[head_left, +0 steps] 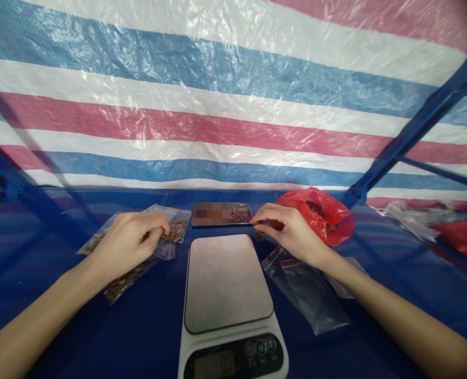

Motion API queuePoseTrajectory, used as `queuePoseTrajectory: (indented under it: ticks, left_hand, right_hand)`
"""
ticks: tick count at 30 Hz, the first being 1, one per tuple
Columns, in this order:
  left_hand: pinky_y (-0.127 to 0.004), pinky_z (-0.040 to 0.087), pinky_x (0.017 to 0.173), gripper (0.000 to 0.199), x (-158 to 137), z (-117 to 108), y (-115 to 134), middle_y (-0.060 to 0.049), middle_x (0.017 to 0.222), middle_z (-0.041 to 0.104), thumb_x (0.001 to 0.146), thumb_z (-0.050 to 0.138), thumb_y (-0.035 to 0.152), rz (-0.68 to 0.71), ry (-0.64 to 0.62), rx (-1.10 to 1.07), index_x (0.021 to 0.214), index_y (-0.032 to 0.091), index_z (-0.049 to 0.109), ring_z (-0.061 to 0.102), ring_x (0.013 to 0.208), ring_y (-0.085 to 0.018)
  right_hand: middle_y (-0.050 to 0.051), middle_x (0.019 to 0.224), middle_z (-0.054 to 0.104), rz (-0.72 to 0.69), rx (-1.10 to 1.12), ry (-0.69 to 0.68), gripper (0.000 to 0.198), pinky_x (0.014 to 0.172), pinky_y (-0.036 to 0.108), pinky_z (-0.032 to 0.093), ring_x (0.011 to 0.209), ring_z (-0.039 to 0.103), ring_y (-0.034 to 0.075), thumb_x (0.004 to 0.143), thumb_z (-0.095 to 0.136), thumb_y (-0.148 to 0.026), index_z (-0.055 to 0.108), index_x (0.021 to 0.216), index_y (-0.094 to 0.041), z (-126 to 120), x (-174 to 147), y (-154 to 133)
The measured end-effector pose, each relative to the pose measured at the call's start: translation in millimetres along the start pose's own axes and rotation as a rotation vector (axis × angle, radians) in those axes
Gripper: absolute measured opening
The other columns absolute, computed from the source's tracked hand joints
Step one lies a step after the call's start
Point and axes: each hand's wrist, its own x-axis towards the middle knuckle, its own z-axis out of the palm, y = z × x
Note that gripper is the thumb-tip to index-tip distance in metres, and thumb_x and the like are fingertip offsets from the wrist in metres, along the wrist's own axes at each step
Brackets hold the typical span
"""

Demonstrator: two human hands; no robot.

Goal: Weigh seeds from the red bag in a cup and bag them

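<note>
My left hand (pixel 138 231) is closed with its fingers curled, above clear zip bags (pixel 180 226) that hold brown nut-like pieces. Whether anything is inside those fingers is hidden. Thumb and fingertips of my right hand (pixel 284 226) come together in a pinch, with something small and dark between them that I cannot make out. The pinch is beside the right end of a flat dark rectangular object (pixel 241 212), partly blurred out. Between my hands stands a white kitchen scale (pixel 229 284); its plate is bare and its display seems to read zero.
An opened red plastic bag (pixel 341 218) with dark contents lies behind my right hand. Flat clear zip bags (pixel 316 295) lie beneath my right forearm. More plastic bags (pixel 410 218) are at far right. Blue metal bars (pixel 407 137) and a striped tarp (pixel 217 126) bound the blue tabletop.
</note>
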Motion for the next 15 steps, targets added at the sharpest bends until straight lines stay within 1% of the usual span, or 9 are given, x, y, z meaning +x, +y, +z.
queuePoseTrajectory:
  ticks: [3, 7, 12, 15]
  left_hand:
    - [-0.027, 0.045, 0.067, 0.036, 0, 0, -2, 0.001, 0.074, 0.076, 0.092, 0.041, 0.018, 0.018, 0.014, 0.006, 0.076, 0.021, 0.074, 0.068, 0.063, -0.015]
    - [-0.027, 0.044, 0.068, 0.036, -1, 1, -4, 0.001, 0.076, 0.076, 0.093, 0.041, 0.018, 0.017, 0.0, 0.015, 0.077, 0.021, 0.073, 0.07, 0.066, -0.015]
    - [-0.027, 0.044, 0.071, 0.037, -3, 2, -6, 0.001, 0.077, 0.075, 0.095, 0.041, 0.017, -0.018, -0.043, 0.023, 0.08, 0.019, 0.074, 0.067, 0.068, -0.014]
    - [-0.027, 0.045, 0.073, 0.036, -2, 1, -5, 0.001, 0.079, 0.077, 0.094, 0.042, 0.017, -0.027, -0.036, 0.022, 0.079, 0.019, 0.075, 0.07, 0.071, -0.015]
  right_hand:
    - [0.004, 0.096, 0.078, -0.017, -0.03, 0.028, 0.011, 0.083, 0.03, 0.058, 0.088, 0.075, 0.018, 0.095, 0.076, -0.011, 0.081, 0.099, -0.021, 0, -3, 2]
    - [0.004, 0.098, 0.078, -0.046, -0.044, 0.042, 0.011, 0.083, 0.03, 0.058, 0.089, 0.074, 0.018, 0.097, 0.076, -0.012, 0.08, 0.1, -0.021, 0, -8, 6]
    - [0.005, 0.099, 0.078, -0.084, -0.05, 0.071, 0.01, 0.084, 0.031, 0.059, 0.09, 0.074, 0.018, 0.099, 0.074, -0.015, 0.08, 0.103, -0.022, 2, -13, 8]
    - [0.005, 0.099, 0.078, -0.101, -0.046, 0.082, 0.01, 0.083, 0.033, 0.06, 0.091, 0.074, 0.019, 0.1, 0.073, -0.018, 0.081, 0.104, -0.023, 2, -15, 5]
